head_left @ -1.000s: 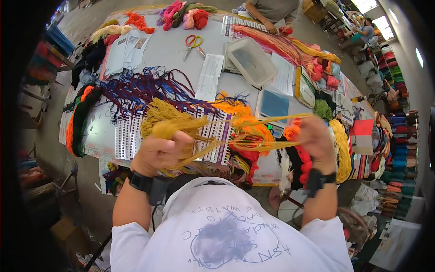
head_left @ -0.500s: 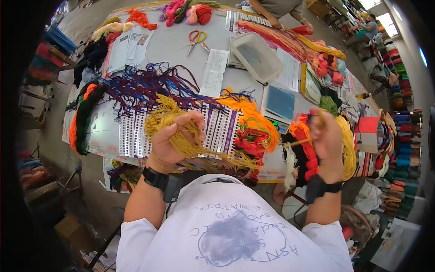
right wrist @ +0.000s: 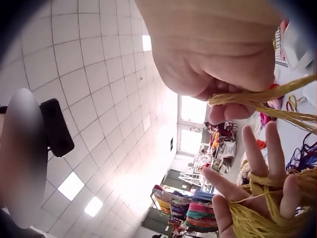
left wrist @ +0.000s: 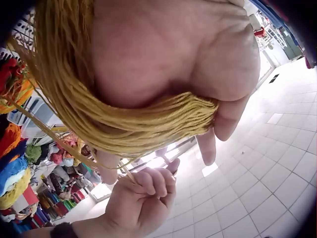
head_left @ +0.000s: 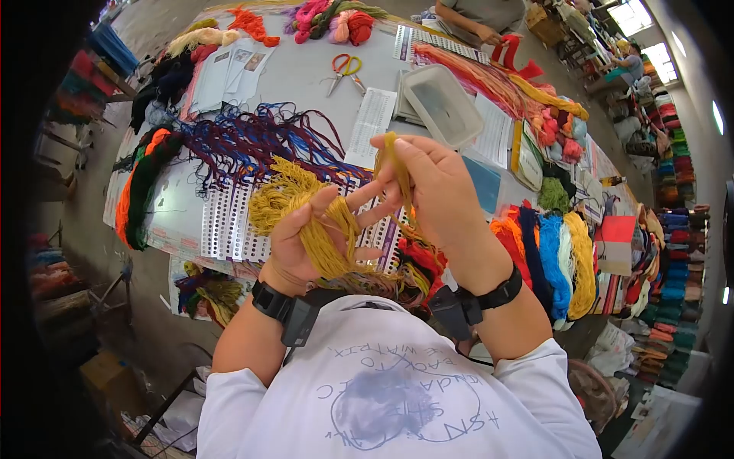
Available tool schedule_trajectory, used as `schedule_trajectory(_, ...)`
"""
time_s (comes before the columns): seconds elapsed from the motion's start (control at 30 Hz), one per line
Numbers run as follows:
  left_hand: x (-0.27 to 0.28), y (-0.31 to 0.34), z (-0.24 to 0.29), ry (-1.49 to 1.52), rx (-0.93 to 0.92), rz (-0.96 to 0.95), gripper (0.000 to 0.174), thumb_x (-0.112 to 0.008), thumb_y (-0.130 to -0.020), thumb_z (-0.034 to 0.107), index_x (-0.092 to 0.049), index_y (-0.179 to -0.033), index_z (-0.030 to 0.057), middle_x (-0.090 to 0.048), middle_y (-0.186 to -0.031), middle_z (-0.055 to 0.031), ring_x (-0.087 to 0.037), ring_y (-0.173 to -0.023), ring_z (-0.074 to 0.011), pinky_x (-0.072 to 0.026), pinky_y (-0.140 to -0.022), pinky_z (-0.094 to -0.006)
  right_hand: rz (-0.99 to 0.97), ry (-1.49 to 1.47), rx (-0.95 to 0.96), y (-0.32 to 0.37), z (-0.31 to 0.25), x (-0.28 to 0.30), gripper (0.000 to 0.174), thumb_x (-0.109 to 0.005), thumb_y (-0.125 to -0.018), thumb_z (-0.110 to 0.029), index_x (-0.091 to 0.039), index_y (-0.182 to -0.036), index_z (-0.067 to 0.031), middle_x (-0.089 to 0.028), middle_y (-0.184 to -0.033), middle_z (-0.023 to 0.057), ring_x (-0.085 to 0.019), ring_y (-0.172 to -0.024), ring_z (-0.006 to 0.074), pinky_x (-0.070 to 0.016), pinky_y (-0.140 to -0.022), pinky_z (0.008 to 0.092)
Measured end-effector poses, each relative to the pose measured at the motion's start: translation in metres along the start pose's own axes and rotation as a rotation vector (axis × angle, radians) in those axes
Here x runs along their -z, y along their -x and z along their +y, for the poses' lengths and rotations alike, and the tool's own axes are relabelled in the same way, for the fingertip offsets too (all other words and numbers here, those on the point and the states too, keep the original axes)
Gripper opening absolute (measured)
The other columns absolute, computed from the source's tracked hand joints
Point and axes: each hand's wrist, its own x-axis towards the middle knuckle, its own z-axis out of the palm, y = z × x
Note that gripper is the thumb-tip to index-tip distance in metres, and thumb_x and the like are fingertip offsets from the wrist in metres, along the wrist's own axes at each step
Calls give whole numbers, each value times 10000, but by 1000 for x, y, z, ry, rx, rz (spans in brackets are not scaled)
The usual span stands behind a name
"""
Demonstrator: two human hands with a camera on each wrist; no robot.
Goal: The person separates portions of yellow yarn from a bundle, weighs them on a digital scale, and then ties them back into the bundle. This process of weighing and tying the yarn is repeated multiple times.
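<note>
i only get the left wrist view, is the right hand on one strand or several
Observer: Several. The right wrist view shows a bundle of mustard strands in the curled fingers of the right hand.
Operator: ok any scissors around
Observer: Yes, the head view shows scissors lying on the table, left of the tub.
Operator: anyone else at the table
Observer: Yes, the head view shows another person at its far edge.
</note>
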Motion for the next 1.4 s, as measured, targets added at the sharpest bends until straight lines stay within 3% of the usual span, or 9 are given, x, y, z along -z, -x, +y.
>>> schedule_trajectory(0.17,-3,3,2,48,24,23,341,-450,-911,330,-565,-1214,222,-131,-1481,-167,-129,-1367,-344,-410,-934,-563,-31,349,-98,4,-7,-5,279,-488,-931,-204,-608,-1015,34,-591,-697,17,-530,-546,59,-433,-515,175)
schedule_trajectory(0.5,8,-3,-2,-146,-156,33,334,-390,-929,348,-582,-1190,267,-218,-1481,-52,-195,-1355,-311,-280,-1022,-582,95,119,-37,3,7,8,225,-558,-885,-193,-629,-883,20,-630,-695,58,-554,-520,71,-423,-470,174)
schedule_trajectory(0.7,7,-6,-1,-175,-177,0,370,-411,-917,343,-553,-1236,220,-220,-1481,-78,-181,-1361,-321,-245,-1057,-469,-122,384,-151,14,13,2,216,-593,-863,-196,-613,-821,14,-622,-651,55,-559,-468,76,-423,-427,203)
schedule_trajectory(0.8,4,-12,1,-202,-240,-42,372,-407,-919,335,-553,-1238,211,-214,-1481,-99,-173,-1364,-325,-257,-1052,-445,-138,646,-305,20,20,16,180,-616,-844,-181,-612,-881,-5,-640,-761,72,-584,-586,88,-440,-500,198)
schedule_trajectory(0.87,5,-13,3,-188,-178,-37,382,-410,-915,354,-555,-1237,206,-200,-1480,-132,-170,-1365,-327,-254,-1056,-424,44,1110,164,27,31,23,181,-662,-774,-187,-605,-824,-23,-645,-780,92,-627,-729,228,-487,-645,345)
schedule_trajectory(0.97,-2,-18,0,-324,-127,61,340,-430,-899,403,-615,-1155,277,-186,-1482,-142,-173,-1363,-337,-236,-1062,-452,158,1117,481,34,31,21,197,-671,-743,-186,-612,-866,-44,-626,-874,100,-582,-886,281,-461,-743,392)
schedule_trajectory(1.1,-7,-27,-10,-388,-63,111,351,-424,-896,415,-608,-1166,288,-171,-1480,-171,-178,-1362,-336,-199,-1079,-448,19,908,552,33,35,3,205,-680,-726,-176,-617,-881,-57,-598,-875,108,-570,-878,269,-463,-723,386)
schedule_trajectory(1.2,3,-29,-13,-407,-68,47,435,-416,-894,404,-537,-1259,200,-163,-1480,-177,-187,-1359,-330,-196,-1083,-445,-22,933,537,29,43,3,181,-683,-718,-156,-622,-854,-54,-578,-847,106,-570,-819,275,-465,-703,385)
schedule_trajectory(1.4,-11,-28,-9,-449,20,305,620,-450,-870,364,-340,-1355,-7,-348,-1391,-164,-368,-1264,-260,-288,-1047,-397,-53,768,338,27,46,14,117,-676,-711,-78,-625,-801,-23,-549,-810,71,-556,-700,178,-450,-625,284)
